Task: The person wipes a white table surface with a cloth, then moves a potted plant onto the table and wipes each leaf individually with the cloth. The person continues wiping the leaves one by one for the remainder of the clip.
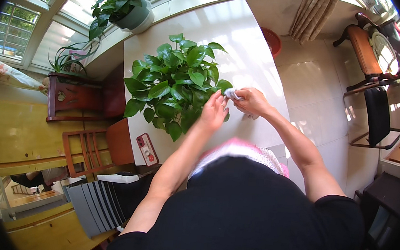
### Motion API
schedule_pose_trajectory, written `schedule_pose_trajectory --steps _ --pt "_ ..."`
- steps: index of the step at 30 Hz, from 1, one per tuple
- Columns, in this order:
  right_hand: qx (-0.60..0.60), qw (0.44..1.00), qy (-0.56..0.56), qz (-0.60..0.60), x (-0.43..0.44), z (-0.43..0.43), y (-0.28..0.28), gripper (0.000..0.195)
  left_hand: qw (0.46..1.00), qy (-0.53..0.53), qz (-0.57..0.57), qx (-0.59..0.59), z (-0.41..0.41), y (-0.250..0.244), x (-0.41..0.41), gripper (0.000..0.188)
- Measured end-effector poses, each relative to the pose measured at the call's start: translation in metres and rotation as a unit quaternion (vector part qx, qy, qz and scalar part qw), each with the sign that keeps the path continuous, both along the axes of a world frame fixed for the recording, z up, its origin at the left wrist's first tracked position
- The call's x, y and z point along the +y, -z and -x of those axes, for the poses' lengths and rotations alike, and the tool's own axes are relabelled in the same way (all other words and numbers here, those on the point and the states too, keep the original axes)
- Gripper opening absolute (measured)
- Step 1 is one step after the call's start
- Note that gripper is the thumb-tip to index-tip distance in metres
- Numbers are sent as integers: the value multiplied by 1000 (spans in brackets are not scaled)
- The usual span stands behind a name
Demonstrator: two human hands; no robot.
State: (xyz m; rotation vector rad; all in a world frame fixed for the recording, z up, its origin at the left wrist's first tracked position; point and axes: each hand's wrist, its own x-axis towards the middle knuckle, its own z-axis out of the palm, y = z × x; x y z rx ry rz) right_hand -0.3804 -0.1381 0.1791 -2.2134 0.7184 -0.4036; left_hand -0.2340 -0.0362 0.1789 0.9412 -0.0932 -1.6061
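A bushy potted plant with glossy green heart-shaped leaves (175,83) spreads over the white tabletop (257,54), and its foliage hides the pot. In my right hand (252,102) is a bunched pale cloth (232,93), pressed against a leaf at the plant's right edge. Part of the cloth hangs below my palm. My left hand (215,112) reaches to that same leaf from below, palm turned up, fingertips close to the cloth. Whether its fingers pinch the leaf is hidden.
A phone in a patterned case (147,149) lies near the table's left front corner. Another potted plant (134,15) stands on the windowsill. Wooden chairs (89,150) flank the table's left side. A red basin (271,41) sits on the floor beyond the right edge, near a curtain (313,16).
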Motion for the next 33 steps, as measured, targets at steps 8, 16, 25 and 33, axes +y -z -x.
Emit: schedule_pose_trajectory --steps 8,16,25,33 --pt "31 958 119 -259 12 42 15 17 987 117 -27 -110 -3 -24 55 44" --pt "-32 966 59 -248 18 6 5 16 979 36 -100 -176 -6 27 82 37" --pt "-69 970 23 -230 38 -19 -5 13 983 -51 -79 -155 1 12 69 33" --pt "-84 994 30 -57 54 -22 6 13 993 -109 -24 39 -10 55 56 20"
